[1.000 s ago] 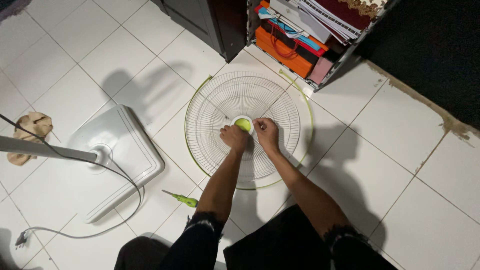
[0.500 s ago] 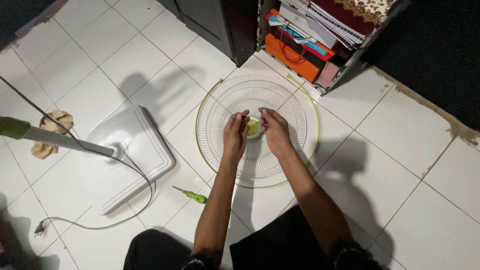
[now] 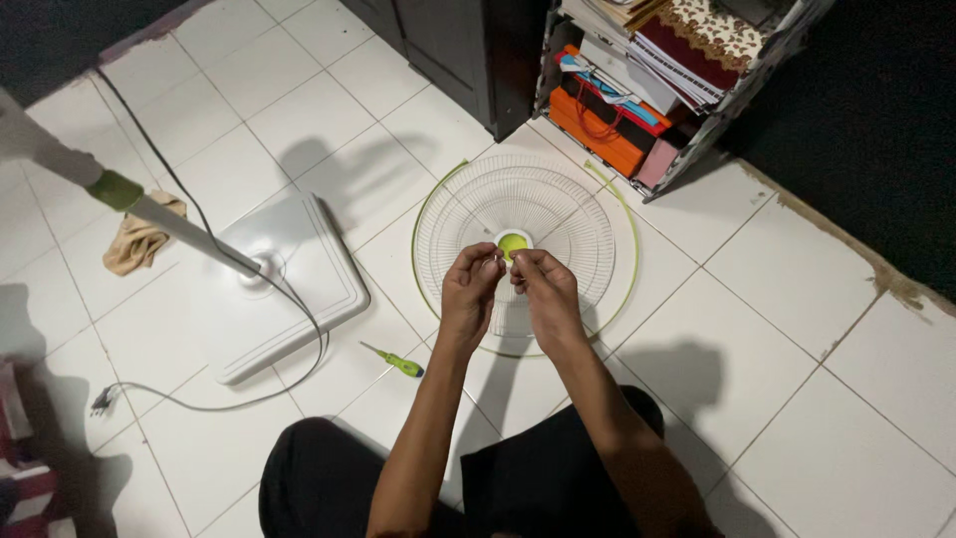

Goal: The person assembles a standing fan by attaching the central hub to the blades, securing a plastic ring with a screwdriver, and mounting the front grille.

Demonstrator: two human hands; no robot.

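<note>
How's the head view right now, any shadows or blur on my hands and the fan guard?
Head view: hard light from behind, casting dark shadows of the arms and body across the white tiles; the left hand and right hand are sharp enough but dim, so what the fingertips pinch is unclear; the fan guard wires read crisply; the top right corner falls to black.

Room in a home, lived-in. White tiled floor, chipped where it meets a dark wall. Dark cupboard beside an open shelf crammed with books, folders and a patterned cloth. Household standing fan in pieces on the tiles: grille, base. Rag dropped nearby.
</note>
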